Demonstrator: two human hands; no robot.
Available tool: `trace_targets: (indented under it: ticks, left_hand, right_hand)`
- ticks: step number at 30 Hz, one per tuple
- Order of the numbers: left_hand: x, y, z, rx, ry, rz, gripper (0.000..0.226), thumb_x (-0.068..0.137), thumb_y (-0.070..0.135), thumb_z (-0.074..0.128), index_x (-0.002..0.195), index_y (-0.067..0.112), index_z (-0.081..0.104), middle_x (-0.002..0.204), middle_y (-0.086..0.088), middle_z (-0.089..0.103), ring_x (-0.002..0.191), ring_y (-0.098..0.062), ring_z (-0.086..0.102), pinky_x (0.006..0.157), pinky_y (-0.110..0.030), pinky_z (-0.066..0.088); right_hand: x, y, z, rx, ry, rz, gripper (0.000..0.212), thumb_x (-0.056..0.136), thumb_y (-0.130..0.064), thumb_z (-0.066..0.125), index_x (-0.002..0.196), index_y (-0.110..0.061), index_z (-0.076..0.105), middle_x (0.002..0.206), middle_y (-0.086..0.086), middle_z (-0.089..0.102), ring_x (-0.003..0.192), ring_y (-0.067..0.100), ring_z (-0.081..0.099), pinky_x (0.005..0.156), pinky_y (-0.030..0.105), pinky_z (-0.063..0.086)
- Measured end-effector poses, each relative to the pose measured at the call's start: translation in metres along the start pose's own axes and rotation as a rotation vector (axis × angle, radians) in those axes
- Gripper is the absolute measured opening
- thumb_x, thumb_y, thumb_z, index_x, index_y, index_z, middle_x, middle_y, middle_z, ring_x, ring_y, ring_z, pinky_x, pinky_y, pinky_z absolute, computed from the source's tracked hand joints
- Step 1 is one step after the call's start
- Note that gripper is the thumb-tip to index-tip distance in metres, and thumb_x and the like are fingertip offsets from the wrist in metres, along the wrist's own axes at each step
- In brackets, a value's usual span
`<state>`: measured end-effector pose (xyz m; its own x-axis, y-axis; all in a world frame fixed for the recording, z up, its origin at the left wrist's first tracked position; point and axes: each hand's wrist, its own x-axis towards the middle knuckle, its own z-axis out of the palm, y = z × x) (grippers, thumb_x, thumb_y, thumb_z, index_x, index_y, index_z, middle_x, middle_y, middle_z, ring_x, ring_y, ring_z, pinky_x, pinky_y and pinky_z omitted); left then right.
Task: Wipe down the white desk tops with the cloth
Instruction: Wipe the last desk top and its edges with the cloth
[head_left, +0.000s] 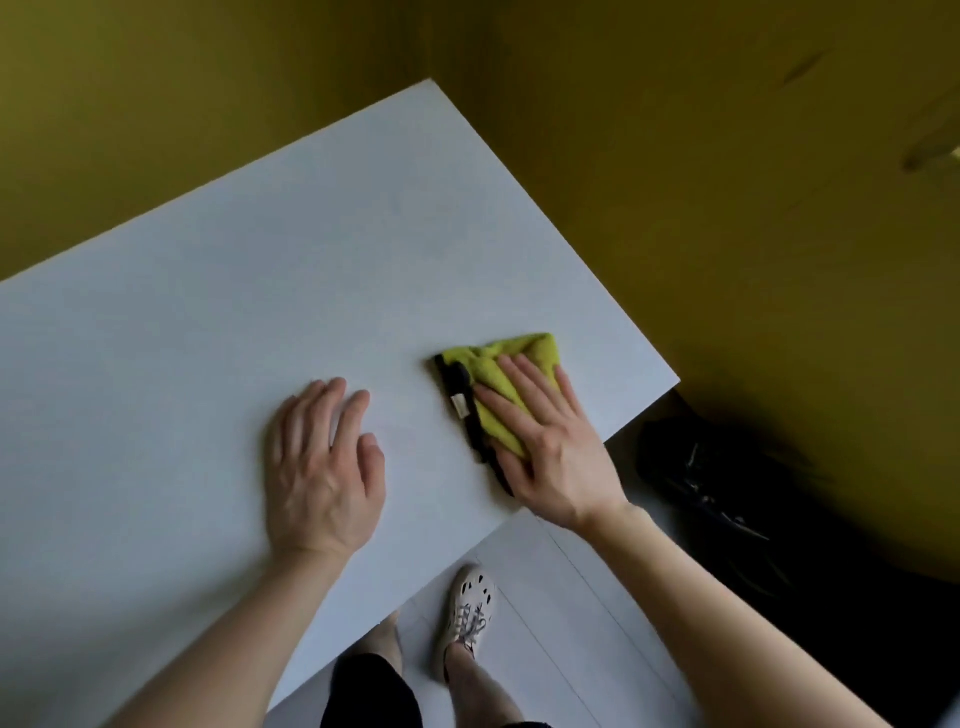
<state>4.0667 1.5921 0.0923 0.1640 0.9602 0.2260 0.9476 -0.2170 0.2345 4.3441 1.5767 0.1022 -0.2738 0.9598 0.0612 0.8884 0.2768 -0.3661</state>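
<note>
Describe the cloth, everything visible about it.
The cloth is yellow-green and soft, napped like microfibre. A black trim runs along its left edge and carries a small pale label. Folded or bunched into a rough wedge, it lies on the white desk near the right edge. The right hand presses on it with straight, spread fingers, covering much of it. The left hand rests apart on the desk, not touching it.

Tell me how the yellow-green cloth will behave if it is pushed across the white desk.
The cloth looks soft and floppy: it lies in folds, so it may bunch up. Pressed under the flat right hand, it would probably slide easily on the smooth desk. Being thin fabric, it is likely light.
</note>
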Motion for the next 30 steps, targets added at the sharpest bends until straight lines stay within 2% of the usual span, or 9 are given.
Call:
trace_targets:
  ticks: [6,9,13,16,18,22,26,28,30]
  left_hand:
    - [0.001,0.003,-0.002,0.014,-0.008,-0.007,0.044,0.103,0.021,0.053,0.142,0.007,0.065,0.154,-0.016,0.057,0.148,-0.041,0.048,0.125,-0.060,0.033]
    - [0.001,0.003,-0.004,0.024,-0.027,-0.022,0.045,0.101,0.021,0.055,0.142,0.008,0.066,0.153,-0.016,0.058,0.148,-0.040,0.049,0.124,-0.060,0.034]
    - [0.007,0.000,-0.011,0.066,-0.111,0.017,0.041,0.099,0.025,0.060,0.135,0.010,0.069,0.145,-0.014,0.062,0.139,-0.041,0.055,0.117,-0.058,0.039]
    - [0.034,-0.008,-0.013,0.056,-0.137,0.069,0.021,0.096,0.027,0.063,0.110,0.013,0.071,0.115,-0.010,0.064,0.107,-0.040,0.062,0.092,-0.055,0.046]
    - [0.069,-0.012,-0.009,-0.011,-0.128,0.144,0.019,0.096,0.027,0.061,0.106,0.013,0.069,0.108,-0.008,0.062,0.099,-0.039,0.062,0.089,-0.054,0.046]
    - [0.157,-0.009,0.022,-0.064,-0.088,0.142,0.043,0.100,0.033,0.060,0.137,0.011,0.065,0.141,-0.014,0.060,0.131,-0.041,0.057,0.109,-0.056,0.043]
    - [0.218,-0.021,0.045,0.008,-0.160,0.130,0.065,0.103,0.049,0.054,0.162,0.022,0.047,0.169,-0.015,0.039,0.158,-0.038,0.034,0.128,-0.062,0.023]
    - [0.224,-0.030,0.047,0.054,-0.179,0.176,0.069,0.104,0.054,0.051,0.166,0.025,0.042,0.173,-0.013,0.033,0.163,-0.034,0.027,0.129,-0.063,0.019]
    - [0.220,-0.032,0.048,0.047,-0.145,0.177,0.070,0.104,0.056,0.051,0.167,0.026,0.041,0.176,-0.011,0.031,0.165,-0.032,0.024,0.129,-0.063,0.019]
  right_hand:
    - [0.090,0.032,0.002,-0.135,0.179,0.401,0.062,0.103,-0.043,0.049,0.160,-0.019,0.051,0.172,0.018,0.038,0.164,0.037,0.026,0.132,0.064,0.014]
    - [0.150,0.013,0.012,-0.144,0.190,0.489,0.070,0.104,-0.061,0.045,0.159,-0.019,0.051,0.172,0.020,0.036,0.164,0.038,0.024,0.133,0.064,0.006]
    - [0.141,0.016,0.008,-0.092,0.137,0.413,0.080,0.100,-0.068,0.048,0.164,-0.020,0.043,0.176,0.019,0.026,0.168,0.036,0.012,0.133,0.064,0.001]
    - [0.121,0.035,-0.001,-0.082,0.078,0.261,0.082,0.100,-0.067,0.056,0.166,-0.020,0.041,0.176,0.017,0.028,0.168,0.034,0.010,0.132,0.067,0.006]
    - [0.117,0.041,-0.005,-0.085,0.062,0.226,0.082,0.100,-0.067,0.059,0.166,-0.021,0.042,0.175,0.014,0.032,0.169,0.029,0.010,0.132,0.065,0.010]
    - [0.120,0.031,0.004,-0.102,0.143,0.301,0.077,0.100,-0.063,0.061,0.162,-0.018,0.049,0.174,0.015,0.035,0.168,0.031,0.017,0.132,0.064,0.014]
    - [0.153,0.030,0.008,-0.159,0.187,0.417,0.077,0.102,-0.061,0.055,0.161,-0.011,0.049,0.174,0.022,0.031,0.166,0.038,0.017,0.133,0.066,0.010]
    - [0.189,0.039,0.008,-0.179,0.196,0.488,0.078,0.103,-0.061,0.052,0.161,-0.010,0.047,0.169,0.025,0.038,0.162,0.043,0.027,0.132,0.067,0.011]
    - [0.240,0.050,0.009,-0.175,0.200,0.538,0.079,0.101,-0.062,0.048,0.159,-0.009,0.045,0.151,0.026,0.054,0.144,0.045,0.046,0.127,0.067,0.022]
